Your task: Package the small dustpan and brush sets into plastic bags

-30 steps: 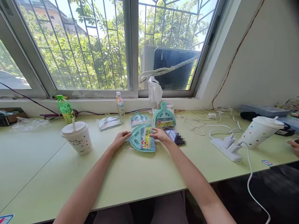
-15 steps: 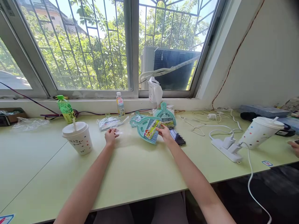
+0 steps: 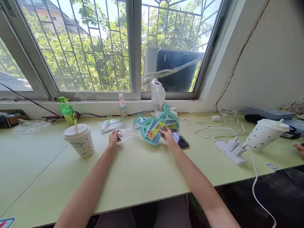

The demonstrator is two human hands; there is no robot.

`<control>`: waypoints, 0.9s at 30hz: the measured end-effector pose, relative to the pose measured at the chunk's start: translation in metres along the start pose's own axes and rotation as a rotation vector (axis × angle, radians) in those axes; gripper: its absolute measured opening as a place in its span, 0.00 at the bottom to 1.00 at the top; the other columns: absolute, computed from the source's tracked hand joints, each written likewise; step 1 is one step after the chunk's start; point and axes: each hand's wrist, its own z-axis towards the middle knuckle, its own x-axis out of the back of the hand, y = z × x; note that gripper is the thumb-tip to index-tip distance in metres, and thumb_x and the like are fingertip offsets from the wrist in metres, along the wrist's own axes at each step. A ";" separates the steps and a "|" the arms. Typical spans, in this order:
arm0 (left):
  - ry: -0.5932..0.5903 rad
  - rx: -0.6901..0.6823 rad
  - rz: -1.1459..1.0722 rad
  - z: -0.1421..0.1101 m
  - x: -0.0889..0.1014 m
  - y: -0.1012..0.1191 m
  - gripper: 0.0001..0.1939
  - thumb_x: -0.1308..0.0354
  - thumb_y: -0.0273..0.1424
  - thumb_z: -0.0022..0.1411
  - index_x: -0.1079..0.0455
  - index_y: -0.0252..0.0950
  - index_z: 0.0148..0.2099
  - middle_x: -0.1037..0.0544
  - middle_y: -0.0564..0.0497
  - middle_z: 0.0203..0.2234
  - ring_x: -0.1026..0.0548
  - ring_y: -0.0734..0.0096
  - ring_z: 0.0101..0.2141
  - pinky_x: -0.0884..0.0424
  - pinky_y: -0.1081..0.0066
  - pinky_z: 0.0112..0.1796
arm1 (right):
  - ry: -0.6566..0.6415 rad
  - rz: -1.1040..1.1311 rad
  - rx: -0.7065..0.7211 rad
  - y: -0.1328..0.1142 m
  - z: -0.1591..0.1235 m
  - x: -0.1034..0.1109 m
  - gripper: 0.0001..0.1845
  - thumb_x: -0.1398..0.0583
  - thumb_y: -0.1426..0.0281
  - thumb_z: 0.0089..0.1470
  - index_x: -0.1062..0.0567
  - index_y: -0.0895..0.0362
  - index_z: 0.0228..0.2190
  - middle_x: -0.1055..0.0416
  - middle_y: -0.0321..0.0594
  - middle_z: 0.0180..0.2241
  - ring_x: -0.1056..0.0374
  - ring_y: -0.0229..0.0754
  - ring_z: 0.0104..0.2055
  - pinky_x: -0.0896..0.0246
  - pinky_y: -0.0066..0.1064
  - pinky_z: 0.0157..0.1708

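A small teal dustpan and brush set (image 3: 152, 129) with a yellow label is pinched at its right side by my right hand (image 3: 167, 134), its handle pointing left. My left hand (image 3: 114, 137) is closed on a clear plastic bag (image 3: 125, 133), crumpled at the fingers and spreading right toward the dustpan. Behind the left hand lies a wrapped set (image 3: 111, 125) in clear plastic. Another wrapped set (image 3: 140, 119) lies partly hidden behind the held dustpan. Further teal sets (image 3: 167, 113) with handles up stand behind my right hand. A dark phone (image 3: 182, 143) lies by my right wrist.
White lidded cups stand left (image 3: 79, 142) and right (image 3: 263, 134). A green bottle (image 3: 67, 110) and a clear bottle (image 3: 122, 106) stand at the back. A power strip (image 3: 230, 153) with cables lies right. Another person's hand (image 3: 299, 150) shows at the right edge.
The clear bag in my left hand is now crumpled at the fingers and spread out toward the dustpan. The dustpan has shifted only slightly in my right hand.
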 end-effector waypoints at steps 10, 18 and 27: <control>-0.121 0.113 -0.282 0.000 0.012 0.005 0.18 0.36 0.29 0.57 0.37 0.34 0.47 0.24 0.42 0.42 0.21 0.69 0.39 0.23 0.74 0.38 | -0.002 0.036 -0.032 -0.001 -0.006 -0.004 0.22 0.34 0.80 0.40 0.32 0.55 0.38 0.24 0.35 0.29 0.25 0.38 0.31 0.25 0.30 0.35; -0.688 0.217 0.134 -0.039 -0.011 0.012 0.26 0.40 0.45 0.58 0.31 0.33 0.52 0.23 0.37 0.47 0.22 0.59 0.43 0.25 0.64 0.44 | -0.070 0.005 -0.039 0.008 -0.012 -0.010 0.23 0.33 0.80 0.39 0.31 0.56 0.39 0.23 0.36 0.30 0.26 0.37 0.30 0.27 0.26 0.30; -0.375 -0.053 0.227 -0.062 -0.048 -0.005 0.23 0.43 0.45 0.57 0.38 0.36 0.49 0.27 0.53 0.29 0.26 0.72 0.25 0.29 0.73 0.24 | -0.329 -0.144 -0.083 0.009 -0.019 -0.020 0.15 0.32 0.78 0.39 0.26 0.58 0.33 0.22 0.40 0.33 0.25 0.39 0.33 0.27 0.29 0.36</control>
